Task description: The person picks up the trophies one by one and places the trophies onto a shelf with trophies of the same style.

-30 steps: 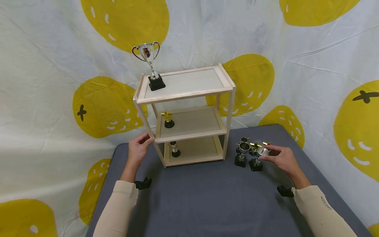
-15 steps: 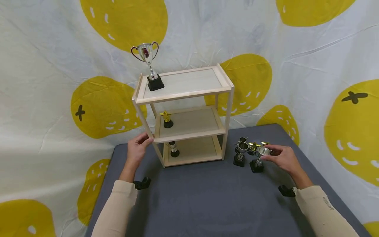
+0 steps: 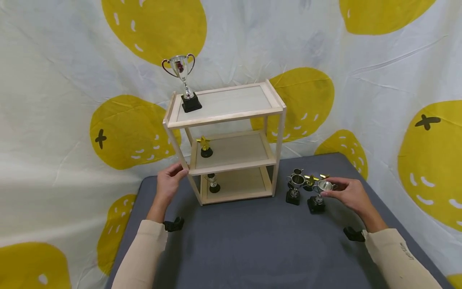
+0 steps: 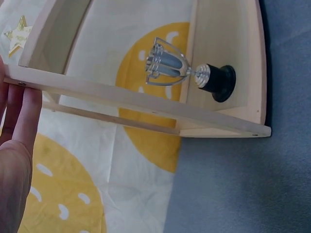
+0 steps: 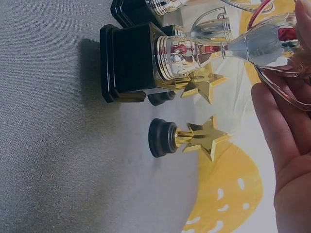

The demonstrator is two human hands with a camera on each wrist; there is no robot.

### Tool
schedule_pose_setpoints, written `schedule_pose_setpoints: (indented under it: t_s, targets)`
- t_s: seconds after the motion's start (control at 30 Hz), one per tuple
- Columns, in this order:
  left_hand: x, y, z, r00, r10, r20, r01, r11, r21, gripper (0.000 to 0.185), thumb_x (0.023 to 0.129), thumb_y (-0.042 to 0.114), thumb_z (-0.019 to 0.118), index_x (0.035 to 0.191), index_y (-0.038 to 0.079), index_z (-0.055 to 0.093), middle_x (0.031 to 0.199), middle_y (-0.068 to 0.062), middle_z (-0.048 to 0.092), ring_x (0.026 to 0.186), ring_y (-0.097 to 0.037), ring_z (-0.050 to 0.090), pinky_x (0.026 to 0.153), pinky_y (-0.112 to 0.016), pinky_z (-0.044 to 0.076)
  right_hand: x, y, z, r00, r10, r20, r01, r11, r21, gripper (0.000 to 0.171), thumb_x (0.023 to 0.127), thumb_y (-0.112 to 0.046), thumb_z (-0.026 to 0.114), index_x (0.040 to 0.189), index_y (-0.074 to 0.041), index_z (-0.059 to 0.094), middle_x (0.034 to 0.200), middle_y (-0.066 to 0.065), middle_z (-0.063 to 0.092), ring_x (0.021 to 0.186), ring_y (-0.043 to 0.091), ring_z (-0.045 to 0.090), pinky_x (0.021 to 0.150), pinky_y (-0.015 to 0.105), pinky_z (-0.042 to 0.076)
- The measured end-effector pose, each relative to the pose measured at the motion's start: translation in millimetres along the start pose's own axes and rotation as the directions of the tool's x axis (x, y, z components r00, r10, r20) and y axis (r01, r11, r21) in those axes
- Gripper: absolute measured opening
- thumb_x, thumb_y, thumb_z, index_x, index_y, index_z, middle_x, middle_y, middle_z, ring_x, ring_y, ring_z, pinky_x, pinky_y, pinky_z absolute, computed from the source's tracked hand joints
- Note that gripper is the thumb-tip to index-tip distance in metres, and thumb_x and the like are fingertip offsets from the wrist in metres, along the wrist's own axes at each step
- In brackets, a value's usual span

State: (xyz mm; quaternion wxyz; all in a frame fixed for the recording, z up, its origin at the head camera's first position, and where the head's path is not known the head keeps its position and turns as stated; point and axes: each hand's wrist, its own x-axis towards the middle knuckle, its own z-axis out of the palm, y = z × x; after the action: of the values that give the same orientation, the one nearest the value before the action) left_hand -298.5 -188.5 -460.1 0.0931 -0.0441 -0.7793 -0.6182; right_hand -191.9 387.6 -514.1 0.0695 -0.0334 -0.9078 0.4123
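My right hand (image 3: 351, 196) pinches the cup of a silver trophy (image 3: 317, 204) between thumb and fingers. This trophy has a black square base; whether the base touches the table I cannot tell. With thumb and fingers my left hand (image 3: 168, 182) holds the left front post of a three-tier wooden shelf (image 3: 223, 117). A large silver trophy cup (image 3: 180, 68) stands at the left of its top tier. On the middle tier is a gold star trophy (image 3: 205, 147). The bottom tier bears a small silver cup (image 4: 167, 65) on a round black base.
Beside the held trophy, another silver trophy (image 3: 294, 188) stands on the grey table (image 3: 252, 245), with a smaller cup (image 3: 298, 171) behind it. Gold star trophies (image 5: 206, 138) stand close by, partly hidden in the head view. A patterned cloth (image 3: 43, 132) hangs behind the table.
The trophy in my right hand has shifted a little to the right and towards me, away from the neighbouring trophies. My left hand keeps its hold on the shelf post.
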Motion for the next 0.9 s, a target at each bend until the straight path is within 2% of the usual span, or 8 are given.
schedule_pose_setpoints:
  t_s: [0.17, 0.37, 0.5, 0.73, 0.9]
  targets:
    - [-0.1, 0.1, -0.6, 1.000, 0.018, 0.000, -0.018, 1.000, -0.021, 0.034, 0.095, 0.007, 0.076, 0.127, -0.004, 0.073, 0.092, 0.022, 0.072, 0.091, -0.001, 0.067, 0.082, -0.014, 0.056, 0.0, -1.7, -2.5, 1.000, -0.004, 0.005, 0.004, 1.000, 0.005, 0.060, 0.080, -0.033, 0.092, 0.128, -0.002, 0.073, 0.108, 0.018, 0.079, 0.074, -0.002, 0.067, 0.063, 0.025, 0.052]
    - [1.1, -0.5, -0.9, 1.000, 0.029, 0.007, -0.029, 0.999, -0.038, 0.034, 0.095, 0.005, 0.075, 0.127, -0.006, 0.071, 0.089, 0.025, 0.072, 0.090, -0.001, 0.067, 0.081, -0.014, 0.056, -0.8, -4.2, -5.7, 1.000, -0.023, 0.018, 0.023, 1.000, 0.017, 0.057, 0.080, -0.032, 0.092, 0.126, -0.003, 0.074, 0.091, 0.001, 0.081, 0.074, 0.000, 0.069, 0.062, 0.025, 0.054]
    - [0.8, -0.7, -1.1, 1.000, 0.016, 0.002, -0.016, 0.999, -0.029, 0.036, 0.094, 0.006, 0.076, 0.127, -0.008, 0.070, 0.090, 0.025, 0.071, 0.090, 0.000, 0.067, 0.081, -0.013, 0.056, -1.6, -5.7, -7.1, 0.999, -0.042, 0.014, 0.042, 0.999, 0.022, 0.055, 0.080, -0.031, 0.092, 0.125, -0.004, 0.075, 0.092, -0.003, 0.080, 0.075, -0.001, 0.070, 0.063, 0.025, 0.055]
    - [0.5, -0.7, -1.3, 1.000, 0.012, 0.009, -0.012, 0.999, -0.031, 0.034, 0.095, 0.008, 0.076, 0.125, -0.006, 0.072, 0.090, 0.024, 0.072, 0.091, -0.001, 0.067, 0.082, -0.014, 0.056, -2.9, -9.4, -10.0, 0.999, -0.053, 0.012, 0.053, 0.998, 0.028, 0.055, 0.080, -0.030, 0.092, 0.125, -0.004, 0.075, 0.098, -0.001, 0.080, 0.078, 0.001, 0.071, 0.065, 0.024, 0.056]
    - [0.9, -0.9, -0.8, 1.000, 0.014, 0.016, -0.013, 0.999, -0.030, 0.035, 0.095, 0.008, 0.076, 0.126, -0.008, 0.071, 0.090, 0.025, 0.071, 0.091, -0.001, 0.067, 0.082, -0.014, 0.056, -4.0, -12.8, -11.1, 0.998, -0.057, 0.013, 0.056, 0.998, 0.031, 0.054, 0.080, -0.031, 0.092, 0.124, -0.004, 0.076, 0.098, -0.013, 0.077, 0.079, 0.001, 0.071, 0.066, 0.024, 0.057]
